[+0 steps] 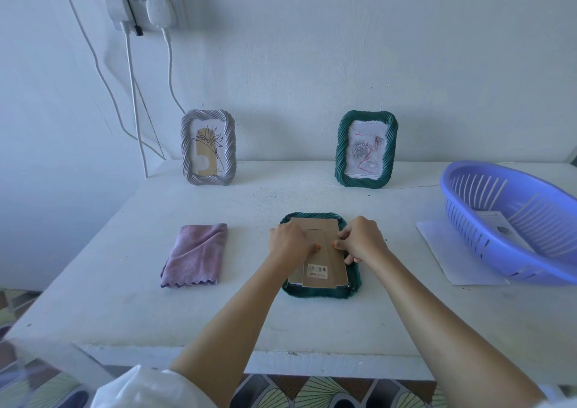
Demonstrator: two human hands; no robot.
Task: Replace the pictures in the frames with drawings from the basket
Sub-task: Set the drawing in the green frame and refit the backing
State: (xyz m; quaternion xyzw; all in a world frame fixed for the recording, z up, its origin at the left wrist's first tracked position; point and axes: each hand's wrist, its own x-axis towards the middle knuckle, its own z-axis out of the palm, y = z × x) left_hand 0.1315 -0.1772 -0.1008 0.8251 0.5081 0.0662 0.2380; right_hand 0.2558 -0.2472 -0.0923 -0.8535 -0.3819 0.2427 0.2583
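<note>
trouble would most likely start at the middle of the table (125,282), so i judge it from left to right. the left hand (290,242) lies fairly flat on the brown backing board (324,251), fingers nearly straight, pressing it down. if that press is uneven, the board could skew inside the face-down frame (318,292) and jam against the rim. the right hand (363,240) has its fingers curled round the board's right edge, thumb on top. a hard pull there could bend the thin board or crease whatever paper lies beneath, which is hidden. the frame could also slide on the smooth top.

materials, in the same order: the folded cloth (193,256) is soft mauve pile with a zigzag hem. the grey frame (207,146) stands by the wall, a rounded rectangle with twisted, rope-like ridges, holding a printed flower picture. the face-down frame is dark green with the same ridges, and its board is matte card with a barcode sticker. the standing green frame (366,149) matches it and shows a rose sketch. the basket (462,217), far right, is glossy lilac plastic, oval and slotted. it rests on a paper sheet (449,251) with one drawing (499,228) inside.
</note>
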